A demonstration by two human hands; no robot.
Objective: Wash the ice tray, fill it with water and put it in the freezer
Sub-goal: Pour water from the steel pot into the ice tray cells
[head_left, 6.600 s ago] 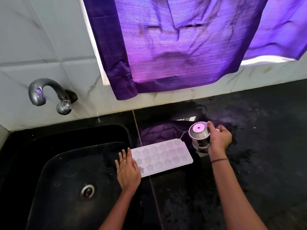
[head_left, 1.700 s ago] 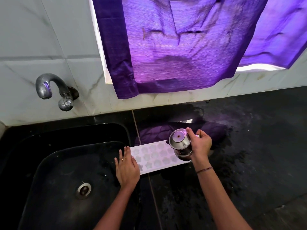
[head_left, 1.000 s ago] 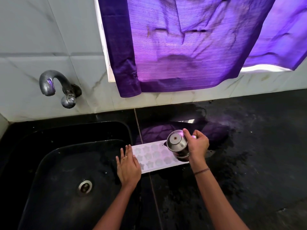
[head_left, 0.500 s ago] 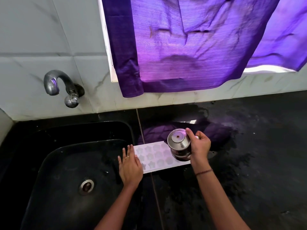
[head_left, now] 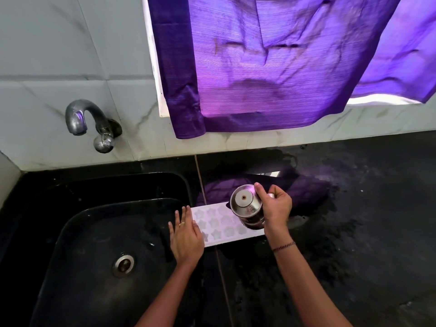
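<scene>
A white ice tray [head_left: 220, 224] with star-shaped cells lies flat on the black counter, its left end at the sink's rim. My left hand [head_left: 186, 239] rests flat on that left end, fingers together. My right hand [head_left: 274, 208] grips a small steel jug [head_left: 247, 206] by its handle and holds it tilted over the tray's right part, spout toward the left. The jug hides the tray's right end. I cannot tell whether water is flowing.
A black sink [head_left: 70, 244] with a steel drain [head_left: 123, 265] lies on the left, a steel tap [head_left: 87, 121] on the tiled wall above it. A purple curtain [head_left: 271, 67] hangs over the wet black counter [head_left: 354, 232].
The jug has moved from beside the tray's right end to above the tray and tilted leftward. My left hand has stayed on the tray's left end.
</scene>
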